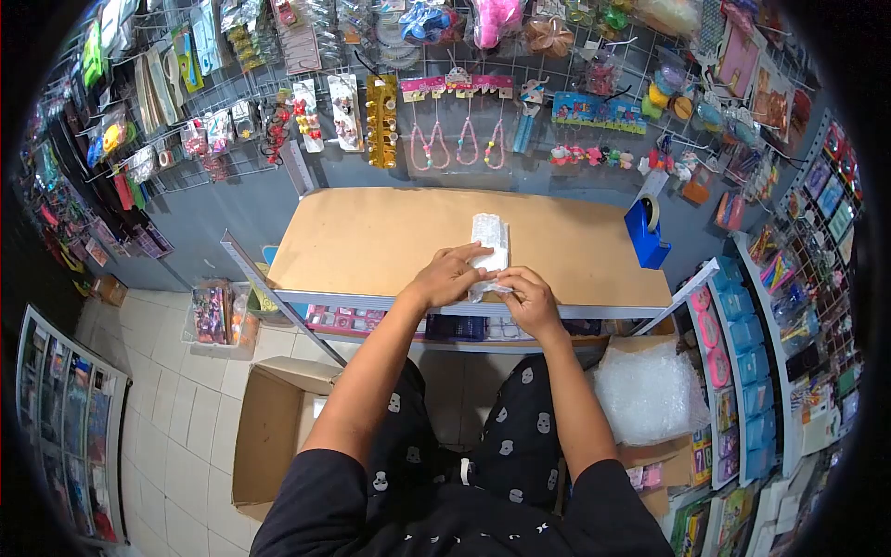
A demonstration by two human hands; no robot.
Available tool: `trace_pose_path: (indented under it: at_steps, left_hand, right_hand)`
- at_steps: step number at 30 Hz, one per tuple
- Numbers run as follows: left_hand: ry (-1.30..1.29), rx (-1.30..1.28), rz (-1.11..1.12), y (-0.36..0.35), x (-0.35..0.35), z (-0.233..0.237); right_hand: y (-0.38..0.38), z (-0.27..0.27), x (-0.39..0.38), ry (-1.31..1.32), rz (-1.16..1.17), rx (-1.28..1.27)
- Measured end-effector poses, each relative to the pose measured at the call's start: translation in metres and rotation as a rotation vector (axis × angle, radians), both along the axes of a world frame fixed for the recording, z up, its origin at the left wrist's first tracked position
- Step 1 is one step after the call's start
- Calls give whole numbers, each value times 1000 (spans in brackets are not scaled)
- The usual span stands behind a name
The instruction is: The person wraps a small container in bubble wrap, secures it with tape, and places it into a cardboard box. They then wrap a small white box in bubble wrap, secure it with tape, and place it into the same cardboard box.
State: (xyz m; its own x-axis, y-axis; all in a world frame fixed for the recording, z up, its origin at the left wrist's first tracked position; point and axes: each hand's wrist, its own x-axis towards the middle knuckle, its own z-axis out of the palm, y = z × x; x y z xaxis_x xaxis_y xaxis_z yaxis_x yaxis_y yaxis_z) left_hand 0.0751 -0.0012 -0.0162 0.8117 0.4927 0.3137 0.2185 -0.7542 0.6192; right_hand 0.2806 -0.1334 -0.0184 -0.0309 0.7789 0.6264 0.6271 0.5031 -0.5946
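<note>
A narrow white bubble-wrap parcel [490,234] lies on the brown tabletop [371,237], its near end at the table's front edge. My left hand [450,274] rests flat on the parcel's near left side, fingers spread and pointing right. My right hand [529,295] pinches the parcel's near end between thumb and fingers. Both forearms reach forward from my lap.
A blue tape dispenser [645,232] stands at the table's right edge. A wire grid wall [464,102] of hanging trinkets rises behind. An open cardboard box [274,422] sits on the floor at left; a roll of bubble wrap [645,390] at right. Shelves of goods [742,371] flank the right.
</note>
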Motion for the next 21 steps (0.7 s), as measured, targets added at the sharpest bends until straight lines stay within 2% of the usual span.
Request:
trace_pose_path:
  at_steps: [3, 6, 9, 13, 19, 21]
  left_hand:
    - [29, 25, -44, 8, -4, -4]
    - [61, 102, -40, -6, -5, 12]
    - [48, 166, -35, -7, -5, 10]
    - [55, 178, -30, -7, -6, 11]
    - [-106, 139, 15, -8, 0, 6]
    - [-125, -117, 13, -7, 1, 6]
  right_hand:
    - [5, 4, 0, 22, 1, -1]
    - [8, 13, 2, 96, -7, -154]
    - [18, 19, 8, 3, 30, -67]
    - [29, 19, 11, 47, 38, -143]
    - [34, 7, 16, 92, -54, -214]
    - [33, 10, 15, 78, -88, -249]
